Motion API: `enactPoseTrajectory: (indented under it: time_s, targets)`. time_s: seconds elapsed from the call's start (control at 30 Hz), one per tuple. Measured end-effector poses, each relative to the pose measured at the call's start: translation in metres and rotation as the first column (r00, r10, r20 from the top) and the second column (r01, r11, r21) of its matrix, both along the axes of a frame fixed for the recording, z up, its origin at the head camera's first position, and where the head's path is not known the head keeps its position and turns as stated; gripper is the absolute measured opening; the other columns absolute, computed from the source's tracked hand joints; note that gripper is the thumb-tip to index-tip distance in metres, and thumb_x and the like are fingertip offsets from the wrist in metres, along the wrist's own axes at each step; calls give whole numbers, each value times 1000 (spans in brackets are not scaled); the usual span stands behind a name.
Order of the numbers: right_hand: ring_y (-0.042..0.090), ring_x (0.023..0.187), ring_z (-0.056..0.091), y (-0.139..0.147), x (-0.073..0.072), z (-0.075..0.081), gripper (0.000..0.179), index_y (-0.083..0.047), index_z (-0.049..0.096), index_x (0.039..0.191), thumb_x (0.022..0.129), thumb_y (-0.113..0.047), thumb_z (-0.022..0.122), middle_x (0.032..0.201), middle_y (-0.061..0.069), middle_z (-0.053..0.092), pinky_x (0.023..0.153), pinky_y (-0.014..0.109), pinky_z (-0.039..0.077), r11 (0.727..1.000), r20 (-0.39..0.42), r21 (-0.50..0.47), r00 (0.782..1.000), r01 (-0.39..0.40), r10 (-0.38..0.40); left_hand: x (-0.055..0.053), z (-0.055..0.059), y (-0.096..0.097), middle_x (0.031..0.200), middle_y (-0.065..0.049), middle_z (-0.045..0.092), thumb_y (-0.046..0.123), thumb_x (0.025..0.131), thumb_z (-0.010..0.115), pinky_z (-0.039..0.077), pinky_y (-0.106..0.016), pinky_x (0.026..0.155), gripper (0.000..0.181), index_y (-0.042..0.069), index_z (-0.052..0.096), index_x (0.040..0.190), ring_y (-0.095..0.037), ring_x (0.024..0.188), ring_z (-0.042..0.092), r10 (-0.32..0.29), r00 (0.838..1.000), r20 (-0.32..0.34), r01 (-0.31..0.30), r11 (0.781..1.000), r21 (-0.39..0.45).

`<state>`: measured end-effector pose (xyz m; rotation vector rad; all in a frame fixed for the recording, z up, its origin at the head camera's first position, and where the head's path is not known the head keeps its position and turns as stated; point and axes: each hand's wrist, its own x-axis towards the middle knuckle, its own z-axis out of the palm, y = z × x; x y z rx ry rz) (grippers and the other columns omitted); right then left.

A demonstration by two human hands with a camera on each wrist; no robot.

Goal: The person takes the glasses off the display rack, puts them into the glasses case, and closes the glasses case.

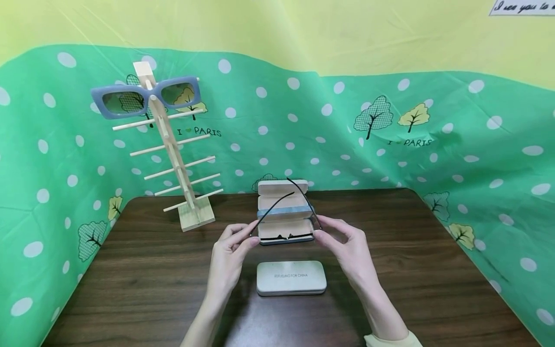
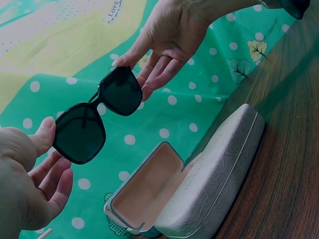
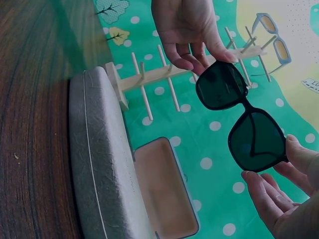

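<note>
Dark-lensed sunglasses with black frames are held up between both hands, their temples unfolded and pointing away in the head view. My left hand pinches one outer end between thumb and fingers. At the opposite end, my right hand grips in the same way. Behind the sunglasses an open glasses case stands with its lid raised; the frame overlaps its front part in the head view. Nearer, between the two forearms, lies a closed pale glasses case with small lettering on top.
A wooden display rack with several crossbars stands at the back left of the brown table. Blue-framed sunglasses hang at its top. Green and yellow printed cloth rises behind the table and along its sides.
</note>
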<state>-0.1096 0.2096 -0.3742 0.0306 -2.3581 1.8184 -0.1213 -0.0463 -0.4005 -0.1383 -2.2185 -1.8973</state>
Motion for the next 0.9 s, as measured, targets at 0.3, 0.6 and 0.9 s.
enactPoseTrajectory:
  time_s: [0.3, 0.6, 0.9]
  targets:
    - [4, 100, 71, 0, -1, -1, 39, -5, 71, 129, 92, -13, 78, 125, 15, 69, 85, 21, 60, 999, -29, 41, 999, 26, -24, -1, -2, -1, 114, -6, 69, 17, 89, 78, 44, -18, 69, 33, 19, 78, 122, -5, 75, 53, -11, 1000, -15, 11, 1000, -10]
    - [6, 90, 74, 0, -1, -1, 38, -7, 72, 129, 92, -14, 78, 126, 17, 70, 82, 21, 61, 998, -61, 51, 998, 23, -20, -1, -2, 0, 114, -4, 69, 21, 89, 78, 43, -19, 68, 30, 20, 79, 119, -6, 74, 52, -16, 1000, -12, 16, 999, -38]
    - [5, 93, 73, 0, -2, -2, 39, -10, 72, 129, 90, -13, 79, 126, 12, 70, 82, 19, 60, 996, -72, 86, 997, 32, -26, -2, -4, 0, 117, -5, 68, 21, 90, 78, 45, -19, 72, 28, 18, 80, 118, -7, 81, 54, -28, 1000, 1, 28, 999, -18]
